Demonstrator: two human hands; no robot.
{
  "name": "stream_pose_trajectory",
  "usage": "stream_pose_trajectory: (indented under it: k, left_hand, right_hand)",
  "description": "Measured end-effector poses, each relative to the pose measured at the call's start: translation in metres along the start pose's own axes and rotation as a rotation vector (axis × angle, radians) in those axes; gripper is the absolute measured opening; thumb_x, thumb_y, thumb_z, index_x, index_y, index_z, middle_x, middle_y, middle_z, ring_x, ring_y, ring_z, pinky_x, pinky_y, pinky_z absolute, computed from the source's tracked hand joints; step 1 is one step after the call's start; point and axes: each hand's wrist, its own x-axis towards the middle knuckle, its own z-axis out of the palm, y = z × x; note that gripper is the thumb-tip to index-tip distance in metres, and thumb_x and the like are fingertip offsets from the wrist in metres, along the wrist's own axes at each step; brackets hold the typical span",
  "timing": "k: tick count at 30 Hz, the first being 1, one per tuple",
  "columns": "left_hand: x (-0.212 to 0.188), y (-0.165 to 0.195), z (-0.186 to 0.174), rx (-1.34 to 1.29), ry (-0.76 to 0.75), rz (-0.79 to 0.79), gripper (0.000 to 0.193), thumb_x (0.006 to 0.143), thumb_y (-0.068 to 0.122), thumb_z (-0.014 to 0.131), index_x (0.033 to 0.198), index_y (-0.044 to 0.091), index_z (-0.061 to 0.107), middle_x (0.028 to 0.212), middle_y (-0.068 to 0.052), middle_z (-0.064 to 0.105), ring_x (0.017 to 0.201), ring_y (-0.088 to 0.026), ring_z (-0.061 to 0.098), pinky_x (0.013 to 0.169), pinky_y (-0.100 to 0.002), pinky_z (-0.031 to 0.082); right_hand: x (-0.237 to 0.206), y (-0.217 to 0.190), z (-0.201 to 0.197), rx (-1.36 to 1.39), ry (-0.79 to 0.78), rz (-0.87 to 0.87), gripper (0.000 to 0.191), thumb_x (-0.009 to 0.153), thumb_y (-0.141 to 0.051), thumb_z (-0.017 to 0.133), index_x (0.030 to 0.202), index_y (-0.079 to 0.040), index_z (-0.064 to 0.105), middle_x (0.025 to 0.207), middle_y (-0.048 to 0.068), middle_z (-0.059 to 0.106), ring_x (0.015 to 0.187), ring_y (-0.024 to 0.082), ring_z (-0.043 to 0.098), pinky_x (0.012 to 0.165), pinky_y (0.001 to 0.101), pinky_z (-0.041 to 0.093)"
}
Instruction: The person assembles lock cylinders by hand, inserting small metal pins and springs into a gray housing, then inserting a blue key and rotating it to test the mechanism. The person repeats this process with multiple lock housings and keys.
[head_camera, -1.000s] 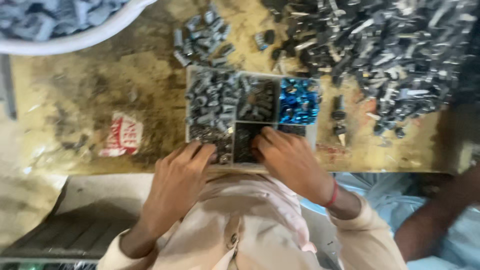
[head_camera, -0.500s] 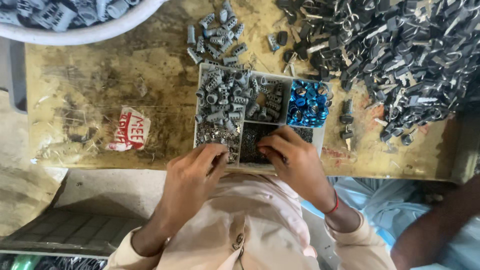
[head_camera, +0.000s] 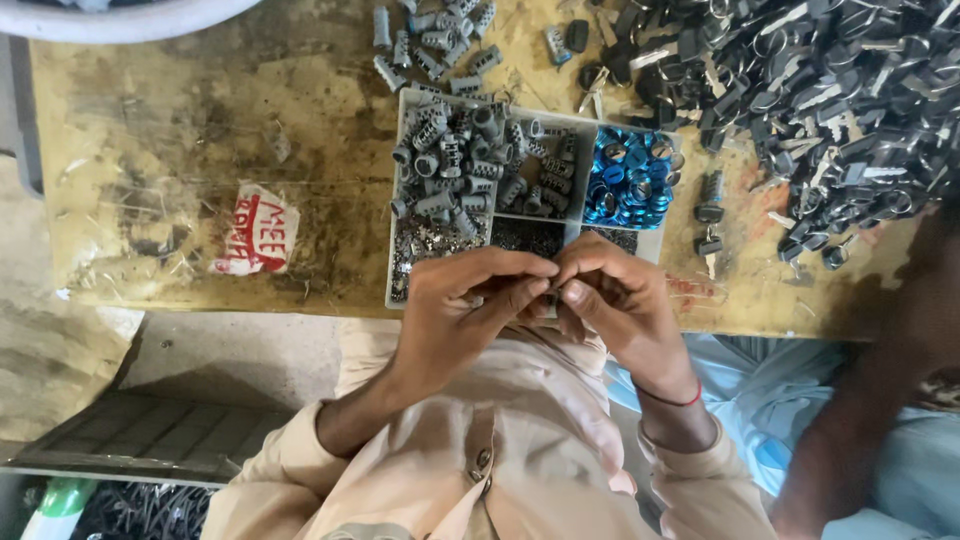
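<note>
Both hands, left hand (head_camera: 455, 305) and right hand (head_camera: 615, 300), pinch one small metal part (head_camera: 545, 297) at the counter's near edge; divided tray (head_camera: 400, 240) holds many more.

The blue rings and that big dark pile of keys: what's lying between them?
In the head view, between the blue rings and the key pile lies bare yellow tabletop with a few stray dark keys.

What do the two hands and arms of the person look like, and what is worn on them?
Both hands, left hand and right hand, are bare, without gloves. Beige shirt sleeves are pushed up the forearms. A thin red band circles the right wrist. No rings or watch are visible.
</note>
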Motion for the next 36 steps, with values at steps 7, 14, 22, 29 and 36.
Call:
stream_pose_trajectory:
  k: [7,14,22,29,36]
  left_hand:
    - [0.003,-0.006,-0.005,-0.046,-0.099,0.066,0.019,0.099,-0.001,0.073,0.117,0.002,0.076,0.095,-0.007,0.077,0.079,-0.009,0.073,0.067,-0.021,0.062]
    - [0.001,-0.003,-0.004,0.039,-0.009,-0.054,0.012,0.097,0.001,0.073,0.108,-0.001,0.072,0.093,-0.004,0.075,0.075,-0.006,0.071,0.064,-0.022,0.060]
    - [0.004,-0.009,-0.013,-0.219,-0.188,-0.271,0.013,0.102,0.004,0.067,0.112,-0.005,0.068,0.085,-0.004,0.071,0.073,-0.006,0.065,0.064,-0.022,0.057]
    - [0.000,-0.005,-0.009,-0.172,-0.173,-0.280,0.015,0.102,0.003,0.065,0.112,-0.007,0.069,0.088,-0.006,0.073,0.075,-0.007,0.068,0.066,-0.022,0.059]
    - [-0.005,-0.001,0.000,-0.073,-0.094,-0.170,0.016,0.102,0.003,0.064,0.114,-0.006,0.068,0.095,-0.008,0.073,0.080,-0.008,0.073,0.070,-0.023,0.064]
  right_hand:
    - [0.002,-0.004,0.001,-0.020,-0.006,0.066,0.012,0.105,-0.002,0.058,0.112,0.005,0.064,0.101,0.008,0.064,0.073,0.009,0.062,0.060,0.0232,0.051]
    - [0.000,0.010,0.018,-0.657,0.168,-0.331,0.013,0.102,0.002,0.066,0.113,-0.002,0.059,0.101,0.008,0.062,0.073,0.010,0.064,0.060,0.0226,0.052]
    - [0.002,0.014,0.012,0.311,0.051,0.161,0.028,0.107,-0.006,0.059,0.128,-0.003,0.042,0.104,0.010,0.059,0.072,0.012,0.064,0.055,0.0241,0.050]
    - [-0.007,0.025,0.006,-0.081,0.087,-0.050,0.023,0.109,-0.003,0.059,0.125,-0.004,0.043,0.106,0.008,0.058,0.079,0.011,0.065,0.061,0.0252,0.054]
    - [0.005,0.004,0.013,0.164,0.061,0.105,0.023,0.106,0.001,0.058,0.124,-0.003,0.045,0.104,0.007,0.059,0.079,0.010,0.064,0.062,0.0246,0.054]
